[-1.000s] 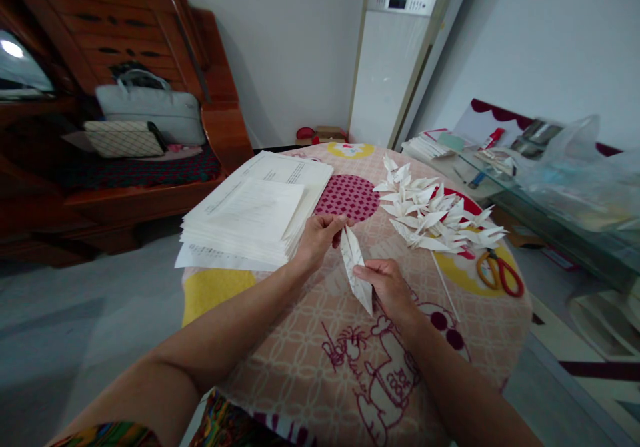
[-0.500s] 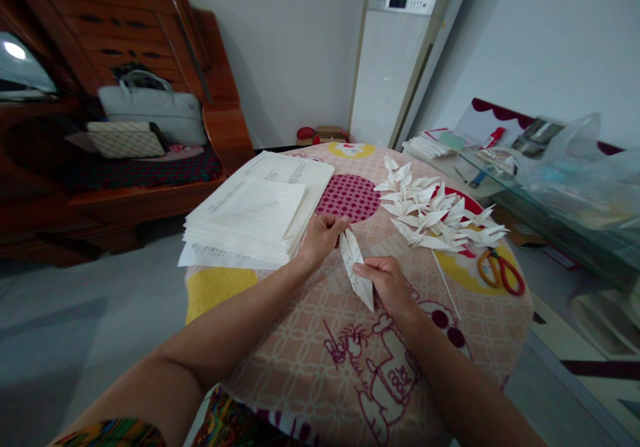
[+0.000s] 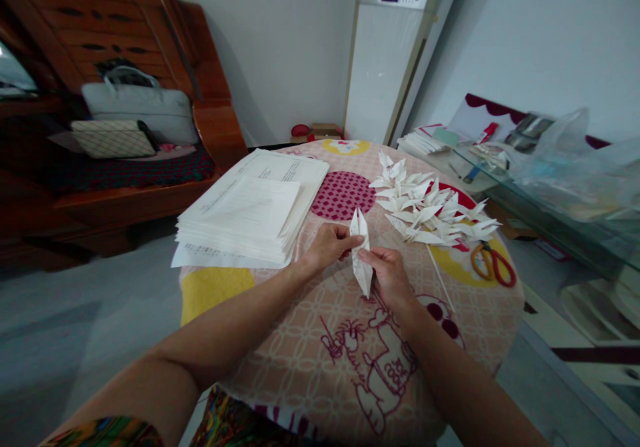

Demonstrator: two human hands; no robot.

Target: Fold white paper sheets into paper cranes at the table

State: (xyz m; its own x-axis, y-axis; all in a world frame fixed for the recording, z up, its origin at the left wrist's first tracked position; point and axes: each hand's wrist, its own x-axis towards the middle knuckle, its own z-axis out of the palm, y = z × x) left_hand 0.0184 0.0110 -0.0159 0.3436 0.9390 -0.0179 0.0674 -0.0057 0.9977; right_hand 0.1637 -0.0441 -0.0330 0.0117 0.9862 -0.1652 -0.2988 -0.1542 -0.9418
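Both hands hold one folded white paper piece (image 3: 361, 253), a long diamond shape standing nearly upright above the round table (image 3: 300, 367). My left hand (image 3: 327, 245) pinches its left edge near the middle. My right hand (image 3: 389, 273) pinches the right edge a little lower. A pile of several finished folded paper shapes (image 3: 430, 210) lies just beyond on the table's far right. A thick stack of white printed sheets (image 3: 250, 210) sits at the far left of the table, close to my left hand.
Orange-handled scissors (image 3: 493, 265) lie at the table's right edge, with a thin white stick (image 3: 440, 277) beside them. A wooden bench (image 3: 125, 187) with bags stands on the left. A tall white appliance (image 3: 385, 53) stands behind, and a glass-topped table (image 3: 550, 193) with clutter at the right.
The paper piece has turned from slanted to nearly upright and risen a little. My left hand has moved down from its top tip to its middle edge. My right hand has shifted up.
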